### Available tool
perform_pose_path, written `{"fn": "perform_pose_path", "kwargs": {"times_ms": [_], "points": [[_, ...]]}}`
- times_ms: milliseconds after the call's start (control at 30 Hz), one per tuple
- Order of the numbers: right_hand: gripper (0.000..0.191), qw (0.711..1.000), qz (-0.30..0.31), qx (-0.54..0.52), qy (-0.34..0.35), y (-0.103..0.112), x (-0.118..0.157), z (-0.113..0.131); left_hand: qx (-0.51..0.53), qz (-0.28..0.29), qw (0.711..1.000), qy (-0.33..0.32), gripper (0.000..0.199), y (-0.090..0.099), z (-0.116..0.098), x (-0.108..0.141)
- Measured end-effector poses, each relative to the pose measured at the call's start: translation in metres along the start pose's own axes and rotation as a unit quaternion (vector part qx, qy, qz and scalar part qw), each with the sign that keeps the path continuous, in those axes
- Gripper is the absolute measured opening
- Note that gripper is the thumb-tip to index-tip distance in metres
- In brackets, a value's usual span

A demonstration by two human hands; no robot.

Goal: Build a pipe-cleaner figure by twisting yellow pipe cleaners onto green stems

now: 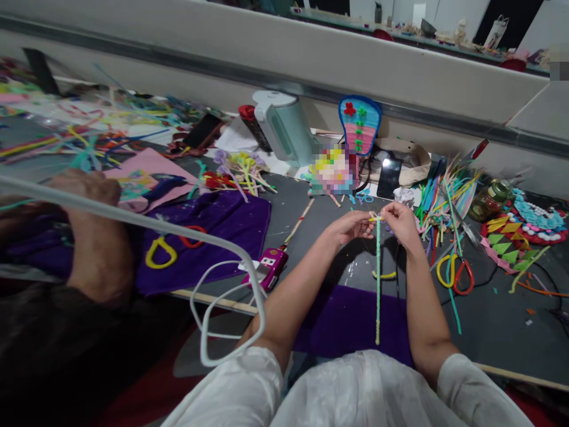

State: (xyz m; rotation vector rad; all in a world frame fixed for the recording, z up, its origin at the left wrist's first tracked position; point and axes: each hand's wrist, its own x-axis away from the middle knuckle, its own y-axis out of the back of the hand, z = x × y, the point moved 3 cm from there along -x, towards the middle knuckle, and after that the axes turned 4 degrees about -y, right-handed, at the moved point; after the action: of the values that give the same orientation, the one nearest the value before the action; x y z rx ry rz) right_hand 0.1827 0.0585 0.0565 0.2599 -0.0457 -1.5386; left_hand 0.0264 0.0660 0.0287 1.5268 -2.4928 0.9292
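Observation:
Both of my hands meet above the table over a fuzzy pipe cleaner, light green with a yellowish lower end, that hangs straight down between them. My left hand pinches a small yellow and white piece at the top of the green stem. From the other side, my right hand has its thumb and finger closed at the stem's top, next to that piece; the exact grip is too small to tell. Below them, a short yellow pipe cleaner lies on the table, partly behind the hanging stem.
Red-and-yellow scissors and bundled pipe cleaners lie at right, near a glass jar. A kettle stands at the back. A purple power strip and white cable are left. A co-worker's hand is further left.

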Motion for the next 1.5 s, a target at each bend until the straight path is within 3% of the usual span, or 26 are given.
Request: {"fn": "perform_pose_path", "kwargs": {"times_ms": [267, 467, 667, 833, 933, 1033, 1200, 1367, 1500], "points": [[0.015, 1.000, -0.008, -0.012, -0.011, -0.001, -0.002, -0.004, -0.055, -0.028, 0.996, -0.068, 0.035, 0.001, -0.004, 0.004], [0.018, 0.999, -0.030, -0.007, -0.024, 0.001, -0.003, -0.009, -0.161, -0.064, 0.972, -0.156, 0.032, -0.003, -0.010, 0.008], [0.018, 0.999, -0.024, -0.011, -0.029, -0.001, -0.004, -0.010, -0.183, -0.056, 0.970, -0.147, 0.023, -0.002, -0.014, 0.013], [0.018, 0.999, -0.024, -0.025, -0.043, -0.001, -0.001, -0.007, -0.228, -0.058, 0.953, -0.189, 0.024, -0.004, -0.015, 0.016], [0.020, 0.997, -0.024, -0.034, -0.061, -0.001, -0.001, -0.007, -0.289, -0.085, 0.924, -0.237, 0.024, -0.006, -0.017, 0.019], [0.020, 0.995, -0.018, -0.056, -0.081, -0.001, 0.000, -0.008, -0.374, -0.106, 0.875, -0.287, 0.020, -0.009, -0.020, 0.025], [0.021, 0.991, -0.010, -0.084, -0.105, -0.001, 0.000, -0.009, -0.512, -0.087, 0.789, -0.329, 0.016, -0.017, -0.027, 0.036], [0.024, 0.985, -0.005, -0.101, -0.141, -0.003, 0.001, -0.010, -0.558, -0.083, 0.761, -0.320, 0.011, -0.019, -0.027, 0.038], [0.027, 0.983, -0.002, -0.111, -0.147, -0.004, 0.001, -0.011, -0.573, -0.118, 0.742, -0.327, 0.012, -0.021, -0.024, 0.036]]}}
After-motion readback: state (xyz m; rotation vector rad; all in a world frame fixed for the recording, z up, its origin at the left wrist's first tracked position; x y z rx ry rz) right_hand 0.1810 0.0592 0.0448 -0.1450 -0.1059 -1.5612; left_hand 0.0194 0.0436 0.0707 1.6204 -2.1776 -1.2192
